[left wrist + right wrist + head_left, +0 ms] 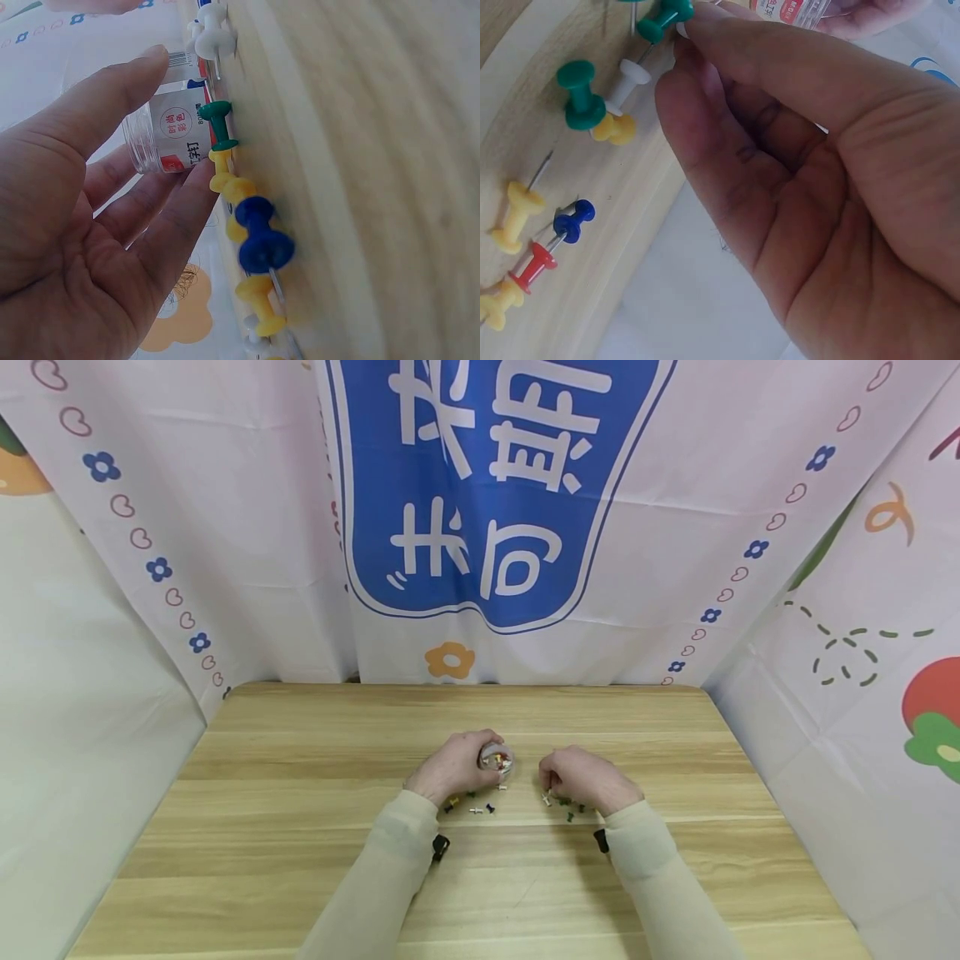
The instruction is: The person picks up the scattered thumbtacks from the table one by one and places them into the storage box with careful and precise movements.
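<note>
My left hand (456, 766) holds a small clear jar (174, 127) with a red and white label, thumb on one side and fingers on the other. In the head view, colourful push pins show inside the jar's mouth. Right of the jar, my right hand (581, 777) is low over the table, fingers curled. In the right wrist view its thumb and forefinger tips come together at a green push pin (666, 19) and seem to pinch a pin, partly hidden. Loose beside this hand lie another green pin (581, 94), a red pin (534, 266) and a blue pin (574, 220).
Near the left hand lie several more pins, among them a white pin (215, 37), a green pin (217, 124) and a blue pin (262, 236), some with bare needles showing. The wooden table (300, 860) ends at a printed white curtain (285, 635) behind.
</note>
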A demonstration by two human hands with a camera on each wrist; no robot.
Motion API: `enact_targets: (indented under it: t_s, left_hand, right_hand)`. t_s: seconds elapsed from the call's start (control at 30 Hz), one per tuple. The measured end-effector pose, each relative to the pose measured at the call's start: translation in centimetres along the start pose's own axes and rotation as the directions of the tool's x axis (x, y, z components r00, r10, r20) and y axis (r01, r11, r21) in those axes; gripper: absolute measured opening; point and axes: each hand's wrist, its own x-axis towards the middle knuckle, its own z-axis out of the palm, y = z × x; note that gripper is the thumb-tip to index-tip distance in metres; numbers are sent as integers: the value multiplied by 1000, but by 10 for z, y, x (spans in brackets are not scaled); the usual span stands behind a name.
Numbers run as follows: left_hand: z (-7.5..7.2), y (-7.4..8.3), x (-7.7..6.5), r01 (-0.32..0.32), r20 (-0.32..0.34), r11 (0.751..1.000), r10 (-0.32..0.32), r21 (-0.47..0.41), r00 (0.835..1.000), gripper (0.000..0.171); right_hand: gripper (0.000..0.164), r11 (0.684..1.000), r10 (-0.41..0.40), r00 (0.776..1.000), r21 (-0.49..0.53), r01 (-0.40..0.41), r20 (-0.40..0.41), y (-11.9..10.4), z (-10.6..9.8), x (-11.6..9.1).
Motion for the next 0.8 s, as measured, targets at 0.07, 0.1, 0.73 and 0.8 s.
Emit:
enact_targets:
  t_s: [0.07, 0.1, 0.73, 0.8]
  left_hand:
    - [0, 0, 0, 1, 1, 1000, -1, 2, 1000, 51]
    - [0, 0, 0, 2, 0, 1000, -2, 3, 1000, 50]
    - [0, 0, 0, 5, 3, 1000, -5, 1, 1000, 48]
    - [1, 0, 0, 8, 5, 1000, -8, -1, 1000, 48]
  right_hand:
    - [28, 1000, 4, 1000, -1, -4, 1, -1, 0, 0]
    - [27, 1000, 6, 1000, 1, -6, 2, -1, 0, 0]
    - [13, 999, -53, 993, -7, 53, -104, -3, -3, 4]
    - [9, 999, -47, 991, -8, 46, -125, -5, -4, 5]
